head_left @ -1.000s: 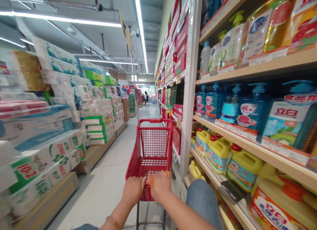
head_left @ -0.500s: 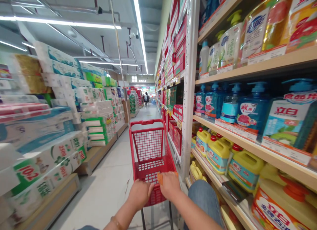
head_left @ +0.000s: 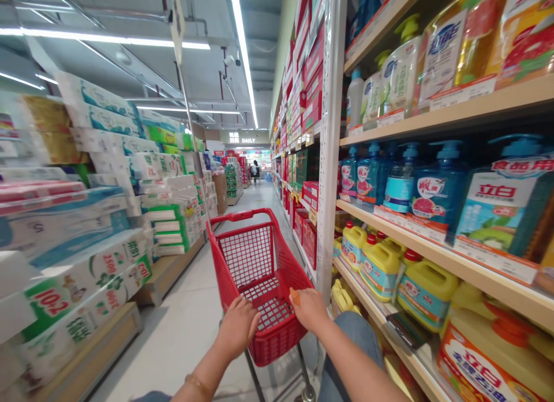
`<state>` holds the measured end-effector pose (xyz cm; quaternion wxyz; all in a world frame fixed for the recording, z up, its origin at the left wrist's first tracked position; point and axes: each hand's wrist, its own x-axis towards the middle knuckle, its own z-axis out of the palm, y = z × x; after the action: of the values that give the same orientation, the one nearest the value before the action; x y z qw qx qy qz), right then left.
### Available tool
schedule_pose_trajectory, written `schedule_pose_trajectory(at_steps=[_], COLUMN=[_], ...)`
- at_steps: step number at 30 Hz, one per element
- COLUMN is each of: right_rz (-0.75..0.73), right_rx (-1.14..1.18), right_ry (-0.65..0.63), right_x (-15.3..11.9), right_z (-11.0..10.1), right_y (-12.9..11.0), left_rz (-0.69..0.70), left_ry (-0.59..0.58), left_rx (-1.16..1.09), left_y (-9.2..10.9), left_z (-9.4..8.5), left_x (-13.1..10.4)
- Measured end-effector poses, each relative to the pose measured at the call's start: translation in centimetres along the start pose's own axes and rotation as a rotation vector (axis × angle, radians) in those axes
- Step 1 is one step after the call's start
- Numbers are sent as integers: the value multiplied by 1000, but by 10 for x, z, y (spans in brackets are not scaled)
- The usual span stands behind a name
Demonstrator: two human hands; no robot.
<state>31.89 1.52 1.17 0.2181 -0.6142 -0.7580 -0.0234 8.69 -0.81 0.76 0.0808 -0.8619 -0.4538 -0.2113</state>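
A red shopping cart (head_left: 255,258) stands in the aisle in front of me, turned a little to the left, and nothing shows in its basket. My left hand (head_left: 238,327) is closed on the near left part of the cart's rim, with a bracelet on that wrist. On the near right corner lies my right hand (head_left: 309,310), its fingers wrapped round the rim beside a small orange piece (head_left: 295,297). The hands cover the parts of the rim they grip.
Shelves (head_left: 433,116) with pump bottles (head_left: 437,188) and yellow jugs (head_left: 426,289) line the right side, close to my knee. Stacked paper packs (head_left: 90,275) stand on low platforms at left. Far down the aisle is a person (head_left: 255,170).
The cart has swung to the left and its far end now points left. My hands have moved apart, the left one leftward and the right one rightward, both still on the cart.
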Motion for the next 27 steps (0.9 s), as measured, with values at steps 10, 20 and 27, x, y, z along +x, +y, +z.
schedule_pose_trajectory(at_steps=[10,20,27], right_rz=[-127,-52,-72], right_rx=[123,131,111], right_ry=[6,72,56], right_x=[-27,-23,-23], right_z=[12,13,6], right_y=[-33,-22,-3], left_rz=[-96,-197,-130], left_ry=[91,150,158], left_rx=[45,115,143], left_y=[15,6,-8], left_z=[12,17,13], left_x=[2,20,23])
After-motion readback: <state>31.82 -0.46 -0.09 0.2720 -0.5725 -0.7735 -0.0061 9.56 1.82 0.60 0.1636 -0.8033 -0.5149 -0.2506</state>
